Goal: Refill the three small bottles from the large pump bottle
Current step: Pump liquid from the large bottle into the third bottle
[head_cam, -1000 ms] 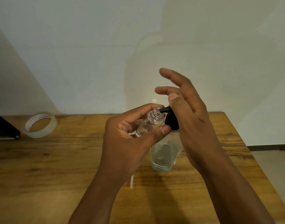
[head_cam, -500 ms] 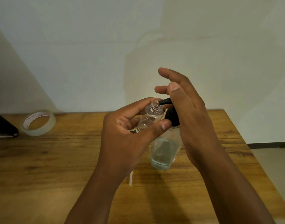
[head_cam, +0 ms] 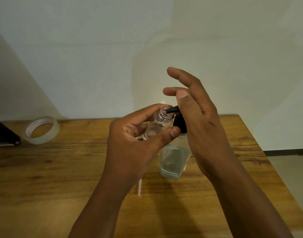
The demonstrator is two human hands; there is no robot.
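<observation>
Small bottle [head_cam: 158,124] (uncapped) sits left of the pump bottle [head_cam: 174,157], tape roll [head_cam: 41,129] far left.

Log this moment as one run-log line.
left hand holds small bottle | nozzle at mouth | right hand on pump bottle

The large pump bottle [head_cam: 173,158] stands upright on the wooden table, clear-walled, with only a shallow layer of pale liquid at its base. Its black pump head [head_cam: 179,123] tops the neck, the thin spout pointing toward nine o'clock. A small clear bottle [head_cam: 157,125], uncapped, its threaded neck bare, is held tilted just at the pump bottle's ten o'clock, its open mouth meeting the spout tip.
</observation>
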